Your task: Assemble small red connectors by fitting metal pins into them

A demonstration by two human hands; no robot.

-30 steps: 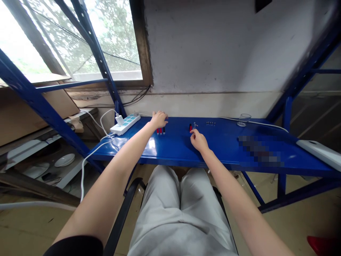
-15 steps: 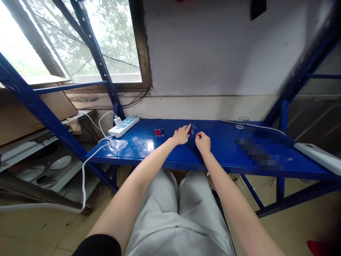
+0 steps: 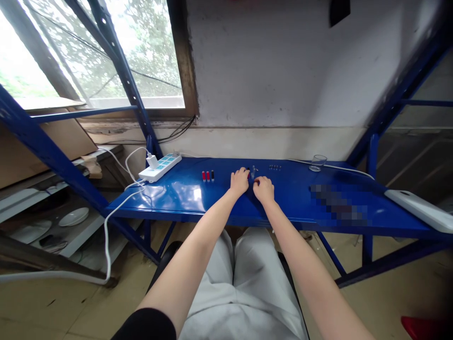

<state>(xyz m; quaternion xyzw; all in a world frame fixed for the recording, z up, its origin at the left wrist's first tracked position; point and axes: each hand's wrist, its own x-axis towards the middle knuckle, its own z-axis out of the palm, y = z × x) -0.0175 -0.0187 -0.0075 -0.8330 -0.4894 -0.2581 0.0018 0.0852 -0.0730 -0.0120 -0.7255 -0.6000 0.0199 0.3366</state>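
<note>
My left hand (image 3: 240,182) rests over the blue tabletop with its fingers curled down beside small dark and reddish pieces, partly hidden by the fingertips. Close to its right, my right hand (image 3: 264,190) is closed, thumb and fingers drawn together; whatever they pinch is too small to make out. Just beyond the fingers of both hands stands a small clear piece (image 3: 253,171). To the left lie a small red cylinder (image 3: 204,176), a second red cylinder (image 3: 208,176) and a black cylinder (image 3: 213,175) in a row. Several tiny metallic pieces (image 3: 275,167) are lined up behind my right hand.
A white power strip (image 3: 161,167) with a plugged-in cable sits at the table's left end. Toward the back right is a clear glass (image 3: 317,163). A blurred-out dark object (image 3: 338,203) and a white device (image 3: 419,208) lie to the right. Blue frame posts (image 3: 130,80) rise at both sides.
My left hand's fingers were stretched out and are now curled in, the hand drawn slightly back. My right hand remains closed beside it. The whole view has shifted a little.
</note>
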